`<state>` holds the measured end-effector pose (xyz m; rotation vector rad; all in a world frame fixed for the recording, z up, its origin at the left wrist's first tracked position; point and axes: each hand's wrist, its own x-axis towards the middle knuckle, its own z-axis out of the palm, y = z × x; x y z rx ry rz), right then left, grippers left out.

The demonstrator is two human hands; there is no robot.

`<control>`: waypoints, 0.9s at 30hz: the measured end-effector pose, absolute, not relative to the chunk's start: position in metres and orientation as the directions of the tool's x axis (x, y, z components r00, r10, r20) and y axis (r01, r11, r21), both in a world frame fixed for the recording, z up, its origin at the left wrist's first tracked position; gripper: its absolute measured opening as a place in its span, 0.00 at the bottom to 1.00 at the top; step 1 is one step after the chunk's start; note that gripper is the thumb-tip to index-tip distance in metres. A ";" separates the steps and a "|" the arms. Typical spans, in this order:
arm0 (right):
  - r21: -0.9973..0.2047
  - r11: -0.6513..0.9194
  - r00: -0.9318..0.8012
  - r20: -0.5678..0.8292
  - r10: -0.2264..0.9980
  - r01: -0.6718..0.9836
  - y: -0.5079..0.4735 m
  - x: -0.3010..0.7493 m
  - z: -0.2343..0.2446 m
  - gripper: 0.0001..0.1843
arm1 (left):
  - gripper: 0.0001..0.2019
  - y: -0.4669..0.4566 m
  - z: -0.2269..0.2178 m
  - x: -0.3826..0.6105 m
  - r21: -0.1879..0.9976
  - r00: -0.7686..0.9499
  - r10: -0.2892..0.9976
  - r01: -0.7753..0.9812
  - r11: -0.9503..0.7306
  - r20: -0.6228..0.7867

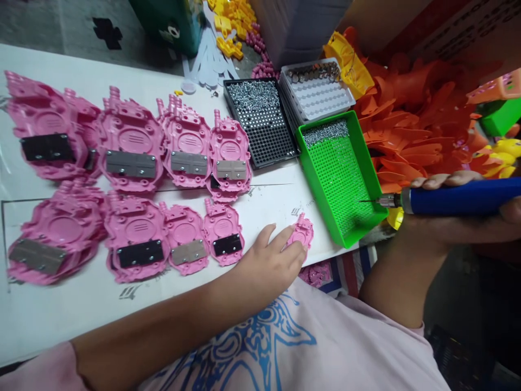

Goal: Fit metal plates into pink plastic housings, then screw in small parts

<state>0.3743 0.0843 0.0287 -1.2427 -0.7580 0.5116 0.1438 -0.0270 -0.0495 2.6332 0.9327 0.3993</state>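
Note:
My left hand (pixel 277 258) rests at the table's front edge, its fingers gripping a small pink plastic casing half (pixel 302 231) and partly covering it. In my right hand (pixel 456 229) is a blue electric screwdriver (pixel 468 196), fingers wrapped round its body. The driver's thin bit points left, over the right side of a green perforated tray (pixel 368 157). Small silver screws (pixel 326 132) lie at that tray's far end. To the left stand two rows of stacked pink casings (pixel 134 136), with black, grey or tan covers screwed on.
A black perforated tray (pixel 268 133) with silver screws adjoins a white tray (pixel 321 100) holding round metal parts. Orange plastic pieces (pixel 407 119) are heaped at the right. White strips (pixel 209 57) and yellow parts (pixel 232 21) lie behind, beside a dark green container (pixel 171 21).

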 end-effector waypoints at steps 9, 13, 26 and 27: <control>-0.943 0.329 0.094 0.324 0.942 -0.047 0.037 0.331 0.028 0.19 | 0.15 -0.026 -0.048 0.143 0.368 0.751 0.641 0.558 -0.744 0.157; -0.946 0.321 0.055 0.318 0.946 -0.040 0.027 0.313 0.021 0.15 | 0.16 -0.026 -0.047 0.143 0.379 0.760 0.636 0.553 -0.742 0.136; -0.958 0.276 0.006 0.276 0.961 -0.079 0.027 0.309 0.011 0.20 | 0.15 -0.025 -0.045 0.143 0.375 0.757 0.638 0.555 -0.743 0.144; -0.968 0.240 0.037 0.238 0.971 -0.076 0.024 0.307 0.012 0.21 | 0.15 -0.025 -0.044 0.143 0.382 0.759 0.635 0.550 -0.742 0.140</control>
